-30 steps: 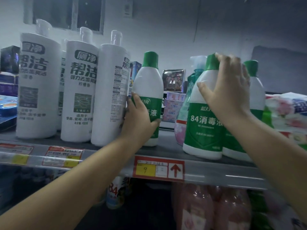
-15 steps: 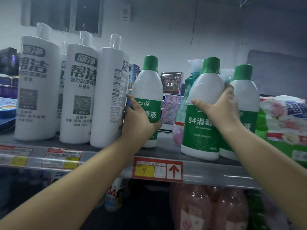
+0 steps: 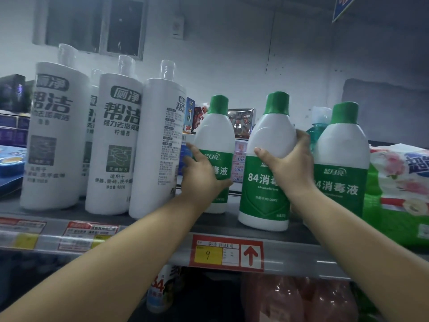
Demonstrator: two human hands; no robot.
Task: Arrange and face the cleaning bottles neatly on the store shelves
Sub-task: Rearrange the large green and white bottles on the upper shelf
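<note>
Three green-capped white disinfectant bottles stand on the metal shelf (image 3: 144, 237). My left hand (image 3: 200, 171) is wrapped around the leftmost one (image 3: 216, 133), set a little further back. My right hand (image 3: 289, 163) grips the middle bottle (image 3: 267, 138) near the shelf's front edge, its label facing me. The third bottle (image 3: 341, 159) stands just right of it, label forward. Left of these are three tall white toilet-cleaner bottles: two (image 3: 50, 135) (image 3: 113, 145) face front, and the one (image 3: 157, 145) next to my left hand shows its side text.
A teal pump bottle (image 3: 318, 129) stands behind the right-hand bottles. A green floral soft pack (image 3: 399, 194) fills the shelf's right end. Small boxes (image 3: 240, 123) sit at the back. A red price tag (image 3: 226, 253) hangs on the shelf edge; pink bottles (image 3: 297, 300) stand below.
My right hand slid from the middle bottle's cap down to its shoulder, and the bottle shifted left, away from the third one. My left hand stayed on the leftmost bottle.
</note>
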